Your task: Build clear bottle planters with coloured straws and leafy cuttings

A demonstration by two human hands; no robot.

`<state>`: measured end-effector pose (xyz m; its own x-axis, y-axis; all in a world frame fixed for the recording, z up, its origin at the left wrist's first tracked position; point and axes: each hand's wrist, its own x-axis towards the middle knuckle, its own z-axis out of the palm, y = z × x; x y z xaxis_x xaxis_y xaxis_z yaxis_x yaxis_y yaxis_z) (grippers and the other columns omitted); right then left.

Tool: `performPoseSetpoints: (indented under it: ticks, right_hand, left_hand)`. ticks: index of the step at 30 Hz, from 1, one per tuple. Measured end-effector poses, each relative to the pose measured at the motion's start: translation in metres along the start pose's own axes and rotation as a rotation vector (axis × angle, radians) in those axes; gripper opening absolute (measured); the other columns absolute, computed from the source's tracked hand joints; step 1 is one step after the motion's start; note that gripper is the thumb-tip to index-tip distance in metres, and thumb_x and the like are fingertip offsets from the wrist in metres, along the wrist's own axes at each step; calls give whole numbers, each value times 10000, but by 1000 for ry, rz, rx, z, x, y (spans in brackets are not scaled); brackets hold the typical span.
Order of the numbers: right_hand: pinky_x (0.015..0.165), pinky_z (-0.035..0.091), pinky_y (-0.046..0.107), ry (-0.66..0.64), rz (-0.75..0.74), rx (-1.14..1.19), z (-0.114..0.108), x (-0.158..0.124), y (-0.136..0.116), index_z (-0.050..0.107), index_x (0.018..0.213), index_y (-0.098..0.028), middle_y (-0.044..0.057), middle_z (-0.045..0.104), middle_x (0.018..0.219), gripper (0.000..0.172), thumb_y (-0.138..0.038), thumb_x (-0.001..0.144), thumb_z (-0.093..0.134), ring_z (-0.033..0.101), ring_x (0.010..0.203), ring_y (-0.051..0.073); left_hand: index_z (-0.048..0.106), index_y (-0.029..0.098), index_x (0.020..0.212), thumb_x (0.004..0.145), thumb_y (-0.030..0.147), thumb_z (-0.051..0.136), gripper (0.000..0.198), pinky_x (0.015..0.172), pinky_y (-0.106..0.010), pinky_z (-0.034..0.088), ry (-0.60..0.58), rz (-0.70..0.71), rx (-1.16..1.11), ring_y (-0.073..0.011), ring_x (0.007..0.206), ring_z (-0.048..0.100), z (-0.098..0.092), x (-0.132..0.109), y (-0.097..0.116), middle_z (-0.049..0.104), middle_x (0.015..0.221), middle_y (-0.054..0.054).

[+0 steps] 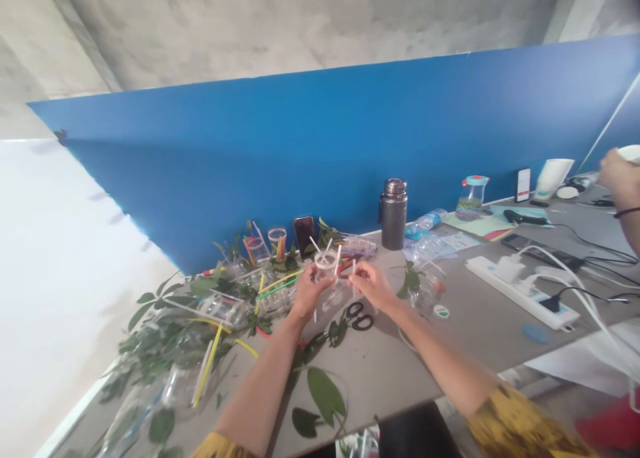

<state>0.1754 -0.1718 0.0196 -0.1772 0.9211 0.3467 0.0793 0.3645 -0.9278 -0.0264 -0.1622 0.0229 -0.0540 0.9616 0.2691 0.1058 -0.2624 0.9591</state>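
My left hand (309,290) grips a clear plastic cup (326,261) with several pieces of white straw sticking out of its top. Close by on the right, my right hand (371,286) pinches an upright piece of white straw (354,271) between thumb and fingers. Below both hands lies a pair of scissors (361,317) with black handles, its blades partly covered by leaves. A large green leaf (326,395) rests on the table nearer to me. Clear plastic pieces, with yellow and green straws (277,290) among them, are spread left of my left hand.
Leafy stems (155,351) crowd the table's left side. A dark thermos (394,215) and a phone (304,235) stand by the blue partition (300,151). Rightward are a clear plastic bottle (426,223), a power strip (520,295) with cables and another person's hand (617,171).
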Motion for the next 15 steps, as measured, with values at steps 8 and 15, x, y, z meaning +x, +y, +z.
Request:
performPoseSetpoints:
  ticks: [8,15]
  right_hand:
    - [551,392,257,38,20,-43,6,7,0,616,800,-212,-11,600,633,280,-477,749,693,527,597,154]
    - [605,418,275,22,-2,-97,4,2,-2,638,767,-197,-9,607,652,260,-448,722,687,526,617,156]
  left_hand:
    - [716,192,1005,593,261,923,467,1027,-434,436,4,156,105,-282,1041,623,12,-8,7,703,1050,-78]
    - [714,177,1089,583,226,929,551,1039,-448,450,-188,137,104,-302,1081,640,7,-6,22,707,1123,-101]
